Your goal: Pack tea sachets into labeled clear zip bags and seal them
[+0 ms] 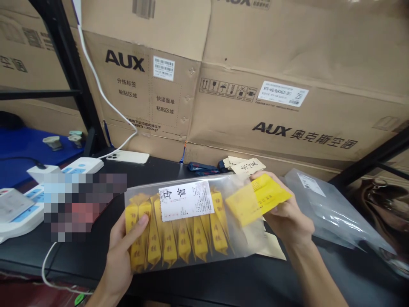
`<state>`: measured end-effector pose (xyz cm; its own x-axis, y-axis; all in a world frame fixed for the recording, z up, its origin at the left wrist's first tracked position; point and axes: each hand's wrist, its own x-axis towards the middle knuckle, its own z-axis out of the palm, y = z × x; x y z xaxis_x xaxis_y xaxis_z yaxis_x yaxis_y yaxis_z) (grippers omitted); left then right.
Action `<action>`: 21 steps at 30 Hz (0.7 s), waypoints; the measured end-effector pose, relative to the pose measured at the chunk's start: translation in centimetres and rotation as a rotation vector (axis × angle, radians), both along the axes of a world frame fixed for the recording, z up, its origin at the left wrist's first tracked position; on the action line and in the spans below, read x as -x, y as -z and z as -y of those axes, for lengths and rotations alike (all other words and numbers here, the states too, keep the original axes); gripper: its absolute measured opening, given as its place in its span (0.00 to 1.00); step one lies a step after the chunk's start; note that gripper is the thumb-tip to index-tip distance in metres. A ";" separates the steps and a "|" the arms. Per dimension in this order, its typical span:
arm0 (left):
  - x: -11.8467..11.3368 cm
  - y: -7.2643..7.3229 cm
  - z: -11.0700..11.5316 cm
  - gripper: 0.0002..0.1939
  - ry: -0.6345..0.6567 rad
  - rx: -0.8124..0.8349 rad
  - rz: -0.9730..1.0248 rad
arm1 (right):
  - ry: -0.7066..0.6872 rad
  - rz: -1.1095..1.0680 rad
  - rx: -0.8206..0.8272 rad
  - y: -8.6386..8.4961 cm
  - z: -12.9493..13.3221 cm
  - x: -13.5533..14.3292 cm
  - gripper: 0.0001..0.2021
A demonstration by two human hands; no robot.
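A frosted plastic bag (236,251) with a white printed label (187,200) lies across both hands above the black table. Inside it stand several yellow packets (183,243) in a row. My left hand (123,247) grips the bag's left end, thumb over the front. At the bag's right end, my right hand (284,213) is closed on another yellow packet (268,194), whose left part sits inside the bag mouth while its right part sticks out. Some fingers of the right hand are hidden behind that packet.
Behind the bag lie dark blue packets (203,168) and beige paper envelopes (246,165). Another clear plastic bag (326,213) rests on the right. A white phone (128,157) and a power strip (84,164) with cables occupy the left. Large cardboard boxes (230,115) stand along the back.
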<state>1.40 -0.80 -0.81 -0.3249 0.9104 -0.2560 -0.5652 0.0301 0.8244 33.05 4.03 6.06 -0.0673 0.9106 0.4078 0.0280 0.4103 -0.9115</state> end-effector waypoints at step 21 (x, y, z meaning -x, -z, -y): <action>0.2 -0.2 0.1 0.27 0.031 -0.012 -0.005 | -0.348 0.433 -0.010 -1.7 0.8 -0.1 0.16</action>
